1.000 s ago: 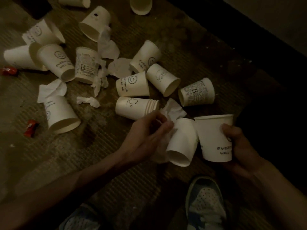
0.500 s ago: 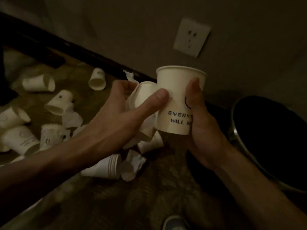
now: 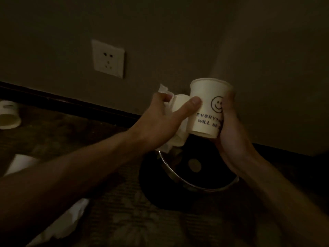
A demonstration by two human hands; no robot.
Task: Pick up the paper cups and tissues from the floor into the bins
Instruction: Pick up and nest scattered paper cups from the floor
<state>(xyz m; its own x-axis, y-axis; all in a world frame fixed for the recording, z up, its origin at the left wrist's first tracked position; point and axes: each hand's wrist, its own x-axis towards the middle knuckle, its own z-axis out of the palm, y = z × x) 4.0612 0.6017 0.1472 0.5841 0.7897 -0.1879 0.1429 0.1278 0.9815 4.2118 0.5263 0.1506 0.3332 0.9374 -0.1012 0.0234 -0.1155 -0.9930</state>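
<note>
Printed cup [image 3: 206, 97]: white, black smiley face, dark block lettering. Plain cup [image 3: 179, 102]: white. Tissue [image 3: 162, 89]: white. Bin [image 3: 199, 187]: black, silvery rim. Wall socket [image 3: 107, 58]: white. Wall [image 3: 178, 41]: dull beige. Skirting board [image 3: 71, 100]: dark brown. Carpet [image 3: 124, 220]: brown, faintly mottled.

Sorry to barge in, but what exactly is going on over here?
A person is clearing litter off the floor. The right hand grips an upright smiley-face cup, while the left hand holds a second cup together with crumpled tissue. Both are held over the open black bin, not yet dropped in. At far left another cup lies on the floor.
</note>
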